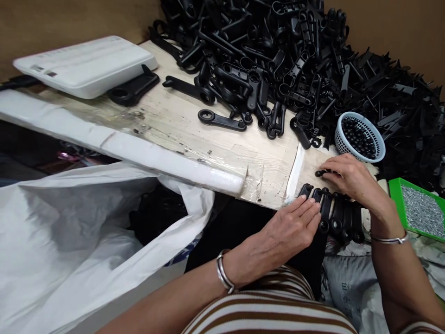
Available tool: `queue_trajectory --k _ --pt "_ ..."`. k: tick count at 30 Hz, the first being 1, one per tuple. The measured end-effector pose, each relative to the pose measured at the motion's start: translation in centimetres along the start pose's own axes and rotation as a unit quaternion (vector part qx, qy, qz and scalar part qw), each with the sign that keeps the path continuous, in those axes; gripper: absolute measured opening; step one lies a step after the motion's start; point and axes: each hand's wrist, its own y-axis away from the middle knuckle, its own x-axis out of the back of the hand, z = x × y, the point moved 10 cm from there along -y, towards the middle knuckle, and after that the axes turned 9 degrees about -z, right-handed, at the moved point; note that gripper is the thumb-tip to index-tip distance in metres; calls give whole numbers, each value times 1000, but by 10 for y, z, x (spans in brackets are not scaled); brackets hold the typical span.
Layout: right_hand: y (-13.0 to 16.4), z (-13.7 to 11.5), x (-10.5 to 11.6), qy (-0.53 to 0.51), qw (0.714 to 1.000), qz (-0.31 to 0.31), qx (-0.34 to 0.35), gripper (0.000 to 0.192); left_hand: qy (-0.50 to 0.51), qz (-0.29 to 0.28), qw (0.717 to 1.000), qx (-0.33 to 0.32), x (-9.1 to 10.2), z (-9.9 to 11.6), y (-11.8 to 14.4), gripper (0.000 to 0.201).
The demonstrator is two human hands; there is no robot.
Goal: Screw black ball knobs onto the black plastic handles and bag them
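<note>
Black plastic handle pieces with ringed ends (335, 215), laid side by side in a row at the near edge of the pale wooden worktop (194, 127); left hand (290, 228) rests flat on the row's left end, fingers straight and together, while right hand (349, 176) lies over the far end, fingers curled on a small black part. Behind: large heap of like black pieces (295, 51), light-blue mesh basket of black beads (360, 137), green tray of silver screws (419, 209), white plastic sack (79, 232).

A flat white box (85, 65) lies far left on the worktop (194, 134). A heap of black plastic parts (295, 60) fills the far right. A white bag (86, 232) gapes near left; a green tray (419, 211) sits right.
</note>
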Motion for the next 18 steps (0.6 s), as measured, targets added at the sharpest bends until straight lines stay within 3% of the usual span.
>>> queue_trajectory --k 5,13,18 --pt "-7 -6 -8 -6 999 -30 18 18 4 -2 1000 2 1 -1 -1 27" --pt "13 -1 19 -223 972 65 -27 14 2 -7 1000 4 -1 1 -1 26" --pt "13 -32 20 -159 986 53 3 5 7 -9 1000 8 -4 1 1 24"
